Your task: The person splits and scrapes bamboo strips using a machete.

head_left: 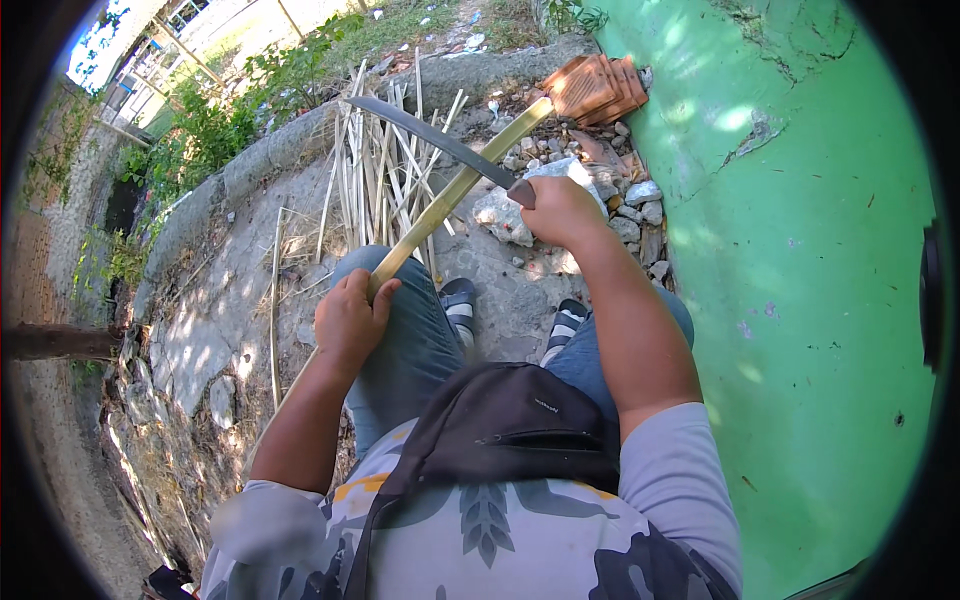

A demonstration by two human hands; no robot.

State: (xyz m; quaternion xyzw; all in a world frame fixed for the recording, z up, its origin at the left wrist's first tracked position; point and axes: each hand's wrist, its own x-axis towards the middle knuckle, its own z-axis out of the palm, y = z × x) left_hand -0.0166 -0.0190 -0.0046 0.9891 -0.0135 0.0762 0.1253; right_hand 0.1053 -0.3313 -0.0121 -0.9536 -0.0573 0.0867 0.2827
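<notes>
My right hand (562, 212) is closed round the short dark handle of a machete (435, 137). Its long, slightly curved blade points to the upper left and crosses over a bamboo strip (437, 212). Whether the edge touches the strip I cannot tell. My left hand (352, 318) grips that pale green-yellow strip beside my left knee. From there the strip slants up and right, its far end near a stack of clay roof tiles (597, 90). Its other end runs back beneath my left forearm.
Beyond my knees lies a pile of thin split bamboo sticks (375, 180). Broken stones (505, 215) and rubble sit along the green wall (790, 250) on my right. A low concrete kerb (250, 165) curves round the left and far side. A black bag (510, 425) rests on my lap.
</notes>
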